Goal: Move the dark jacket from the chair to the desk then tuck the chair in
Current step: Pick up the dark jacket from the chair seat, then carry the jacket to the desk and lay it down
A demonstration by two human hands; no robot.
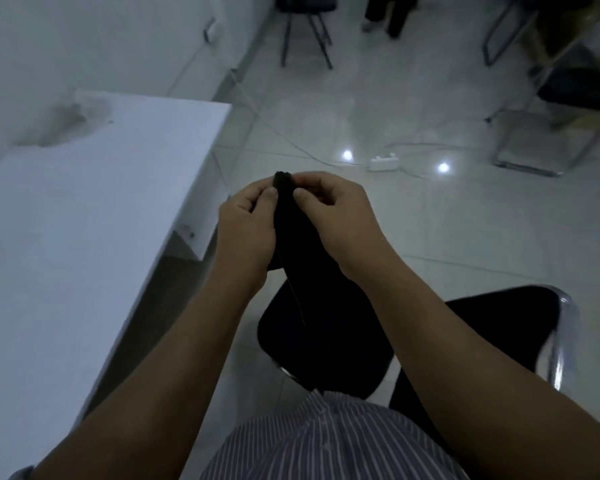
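Both grips are closed on one piece of dark cloth: the left hand (248, 226) and the right hand (340, 216) pinch the top edge of the dark jacket (302, 258) between thumb and fingertips, close together, with the bunched edge poking up just above the two thumbs. The jacket is soft, matte, near-black fabric, gathered into a narrow fold at the top and widening as it falls. Its long axis runs roughly vertical, from the pinched edge downward toward the person's body, and its lower part drapes over the chair (565, 327) below the forearms. In this dim light the jacket's lower edge cannot be told apart from the dark seat.

The chair has a shiny, curved metal frame visible at its right side; the seat looks black. To the left stands one table (66, 220) with a smooth, flat, pale top and a square corner; the jacket is not on it. The person wears a shirt (326, 445) with fine stripes.

The floor (326, 109) is glossy light tile showing two bright light reflections. On it lie a white power strip (383, 163) and thin white cables. Two more dark-legged chairs stand farther back.
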